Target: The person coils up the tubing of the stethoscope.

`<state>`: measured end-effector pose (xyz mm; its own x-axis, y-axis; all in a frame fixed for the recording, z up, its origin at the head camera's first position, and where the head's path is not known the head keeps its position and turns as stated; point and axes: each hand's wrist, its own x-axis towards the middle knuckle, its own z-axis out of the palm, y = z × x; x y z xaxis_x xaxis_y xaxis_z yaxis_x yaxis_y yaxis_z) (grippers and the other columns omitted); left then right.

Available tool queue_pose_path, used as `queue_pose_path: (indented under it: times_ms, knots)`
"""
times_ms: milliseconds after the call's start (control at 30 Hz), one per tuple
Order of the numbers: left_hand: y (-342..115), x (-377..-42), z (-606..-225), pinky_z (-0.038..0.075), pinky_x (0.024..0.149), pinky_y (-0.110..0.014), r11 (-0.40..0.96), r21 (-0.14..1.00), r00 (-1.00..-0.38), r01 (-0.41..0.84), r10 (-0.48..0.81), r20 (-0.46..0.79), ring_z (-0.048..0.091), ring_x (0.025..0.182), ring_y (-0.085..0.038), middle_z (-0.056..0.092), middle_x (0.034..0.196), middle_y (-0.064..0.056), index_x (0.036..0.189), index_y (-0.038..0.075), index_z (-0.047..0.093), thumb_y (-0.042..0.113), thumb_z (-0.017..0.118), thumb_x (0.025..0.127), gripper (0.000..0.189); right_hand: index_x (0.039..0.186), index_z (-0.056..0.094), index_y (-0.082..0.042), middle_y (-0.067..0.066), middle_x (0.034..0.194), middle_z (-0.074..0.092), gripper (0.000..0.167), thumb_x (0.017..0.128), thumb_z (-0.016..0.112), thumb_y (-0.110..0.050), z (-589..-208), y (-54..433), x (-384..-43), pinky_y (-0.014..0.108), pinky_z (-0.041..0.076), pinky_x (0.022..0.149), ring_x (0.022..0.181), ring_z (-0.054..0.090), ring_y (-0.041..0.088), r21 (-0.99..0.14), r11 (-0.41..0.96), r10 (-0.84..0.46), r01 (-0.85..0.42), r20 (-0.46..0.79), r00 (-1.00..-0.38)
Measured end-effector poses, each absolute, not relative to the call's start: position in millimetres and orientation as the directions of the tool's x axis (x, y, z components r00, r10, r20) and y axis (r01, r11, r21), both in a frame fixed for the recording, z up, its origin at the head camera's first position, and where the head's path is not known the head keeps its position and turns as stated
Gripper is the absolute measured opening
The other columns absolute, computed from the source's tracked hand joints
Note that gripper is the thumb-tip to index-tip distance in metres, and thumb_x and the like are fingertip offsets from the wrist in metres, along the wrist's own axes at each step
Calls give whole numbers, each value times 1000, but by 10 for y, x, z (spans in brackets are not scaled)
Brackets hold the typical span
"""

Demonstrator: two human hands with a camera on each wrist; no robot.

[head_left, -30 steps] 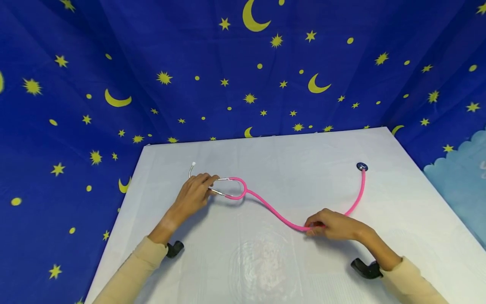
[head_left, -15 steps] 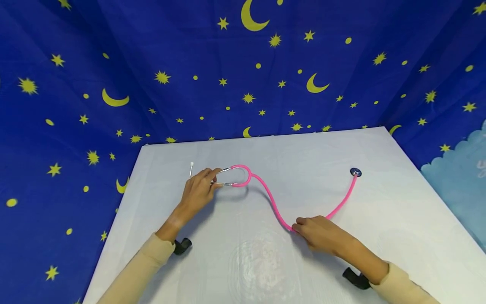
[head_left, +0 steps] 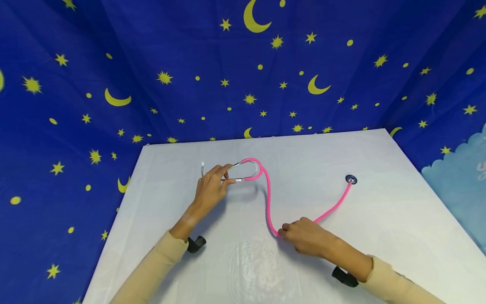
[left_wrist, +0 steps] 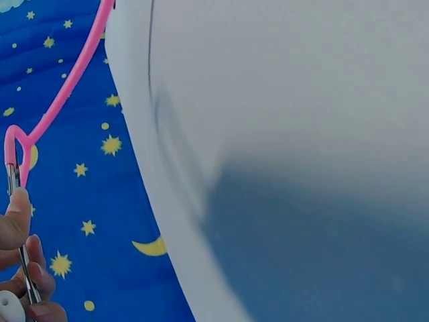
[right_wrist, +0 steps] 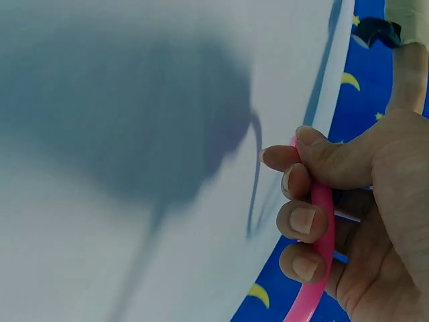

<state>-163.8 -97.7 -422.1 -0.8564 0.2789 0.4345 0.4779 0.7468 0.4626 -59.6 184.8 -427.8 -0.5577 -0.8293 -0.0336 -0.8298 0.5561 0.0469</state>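
A pink stethoscope (head_left: 268, 198) stretches between my two hands over the white table. My left hand (head_left: 211, 185) grips its metal ear tubes (left_wrist: 25, 258), thumb on one side and fingers curled on the other. One white eartip (head_left: 203, 164) sticks out behind that hand; in the left wrist view a white eartip (left_wrist: 10, 306) shows by the fingers. My right hand (head_left: 305, 237) holds the pink tubing (right_wrist: 322, 221) partway along, thumb against it and fingers curled round it. Beyond the right hand the tubing runs to the round dark chest piece (head_left: 351, 180) at the right.
The white tabletop (head_left: 243, 261) reaches back to a blue curtain (head_left: 212, 50) with yellow moons and stars. A light-blue cloud-shaped patch (head_left: 461, 185) is at the right. Black wrist mounts (head_left: 196, 244) sit below both wrists.
My left hand has moved right and slightly away with the ear tubes. My right hand has moved left with the tubing, bending it more sharply, and the chest piece has shifted left and nearer.
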Motion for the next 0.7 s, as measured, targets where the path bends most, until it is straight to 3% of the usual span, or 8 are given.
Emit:
queue_pose_path:
  times_ms: [300,500,700]
  knots:
    - [-783,-1544,-4251,38,49,-26,748,431,-835,505,298,462,47,61,-11,63,85,0,119,9,68,24,78,83,40,86,67,-19,-8,70,54,10,85,66,-9,-4256,1649,-603,24,35,45,50,50,9,65,469,-882,-881,-13,-471]
    - [-719,-1487,-4253,41,50,-25,757,388,-817,526,322,478,50,62,-10,62,83,1,120,10,68,25,77,83,41,93,70,-21,-10,69,52,6,89,69,-17,-4200,1594,-691,19,34,46,51,48,3,-43,430,-900,-902,62,-432]
    - [-680,-1440,-4254,45,52,-28,759,318,-781,567,374,501,54,65,-12,60,80,1,117,12,68,23,78,81,39,101,74,-18,-10,73,52,14,90,68,-12,-4115,1618,-826,10,26,47,56,42,-3,-209,442,-867,-872,147,-475]
